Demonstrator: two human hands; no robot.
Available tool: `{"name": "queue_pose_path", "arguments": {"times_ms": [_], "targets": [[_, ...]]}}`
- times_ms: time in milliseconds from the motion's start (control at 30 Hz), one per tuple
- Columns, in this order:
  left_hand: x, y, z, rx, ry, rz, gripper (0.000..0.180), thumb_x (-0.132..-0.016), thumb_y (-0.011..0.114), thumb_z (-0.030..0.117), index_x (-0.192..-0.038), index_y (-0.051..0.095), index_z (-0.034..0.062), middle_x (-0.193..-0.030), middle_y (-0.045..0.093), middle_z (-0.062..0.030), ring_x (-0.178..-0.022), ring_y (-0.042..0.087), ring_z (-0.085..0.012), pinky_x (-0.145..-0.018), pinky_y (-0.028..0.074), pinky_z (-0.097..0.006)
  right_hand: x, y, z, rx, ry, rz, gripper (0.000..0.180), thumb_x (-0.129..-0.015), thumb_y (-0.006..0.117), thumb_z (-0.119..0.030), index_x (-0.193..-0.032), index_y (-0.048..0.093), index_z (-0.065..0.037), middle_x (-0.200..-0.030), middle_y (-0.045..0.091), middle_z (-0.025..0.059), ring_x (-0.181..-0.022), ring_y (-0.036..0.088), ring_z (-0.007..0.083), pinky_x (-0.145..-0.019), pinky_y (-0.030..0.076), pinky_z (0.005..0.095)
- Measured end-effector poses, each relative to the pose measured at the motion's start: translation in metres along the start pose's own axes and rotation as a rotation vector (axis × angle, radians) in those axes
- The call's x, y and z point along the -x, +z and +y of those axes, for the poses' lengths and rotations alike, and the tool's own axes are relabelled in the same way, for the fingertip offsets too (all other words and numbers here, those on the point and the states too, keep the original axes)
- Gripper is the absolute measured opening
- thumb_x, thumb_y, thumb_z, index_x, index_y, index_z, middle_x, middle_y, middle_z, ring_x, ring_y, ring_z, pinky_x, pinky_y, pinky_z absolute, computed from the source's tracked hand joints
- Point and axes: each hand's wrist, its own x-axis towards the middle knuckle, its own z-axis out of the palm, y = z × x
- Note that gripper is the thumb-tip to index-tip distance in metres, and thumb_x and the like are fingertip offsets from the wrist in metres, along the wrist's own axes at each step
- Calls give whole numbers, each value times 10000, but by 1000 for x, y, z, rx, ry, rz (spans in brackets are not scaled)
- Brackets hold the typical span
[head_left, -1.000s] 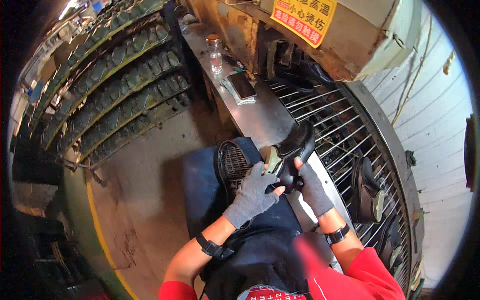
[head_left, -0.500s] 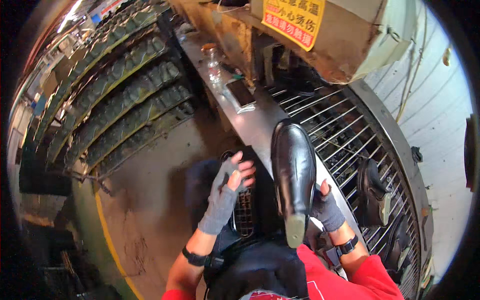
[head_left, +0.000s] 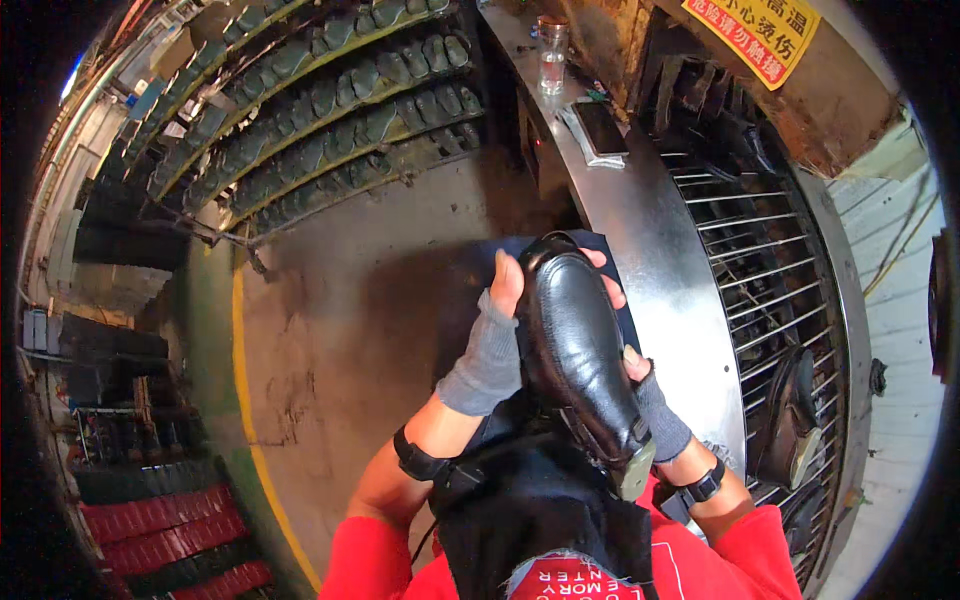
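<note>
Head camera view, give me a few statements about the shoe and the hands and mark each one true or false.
1. Both hands hold the black shoe. True: the left hand grips its left side, the right hand its right.
2. The hands are bare. False: both wear grey fingerless gloves.
3. The shoe rests on the metal counter. False: it is held up above the person's lap.
4. A clear glass stands at the far end of the counter. True.
5. A phone lies flat on the counter. True.
6. The racks on the left are stacked with red boxes. False: they hold rows of dark shoe parts.
</note>
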Motion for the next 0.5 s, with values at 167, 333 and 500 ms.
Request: {"name": "queue_pose_path", "arguments": {"times_ms": [167, 333, 500], "targets": [[-16, 6, -16, 176, -33, -18, 1125, -895, 301, 938, -1373, 556, -48, -1233, 688, -253, -1159, 691, -373, -1026, 575, -495, 14, -14, -6, 82, 53, -68, 817, -1009, 591, -656, -1517, 490, -24, -1370, 656, 166, -1173, 692, 269, -1049, 569, 383], [-54, -26, -12, -289, 85, -31, 985, -967, 341, 846, -1376, 584, -17, -1272, 682, -197, -1204, 663, -317, -1039, 551, -455, 15, -16, -12, -15, -92, 115, 831, -1027, 542, -671, -1515, 481, -1, -1354, 664, 180, -1137, 710, 282, -1028, 586, 407], [-75, -102, -30, -1909, -15, 538, 579, -949, 756, 456, -1398, 629, 113, -1291, 662, -198, -1211, 647, -353, -1083, 487, -430, 14, -15, -44, 37, -330, 246, 691, -1051, 575, -576, -1451, 548, -13, -1240, 719, 150, -1025, 742, 238, -901, 626, 374]]}}
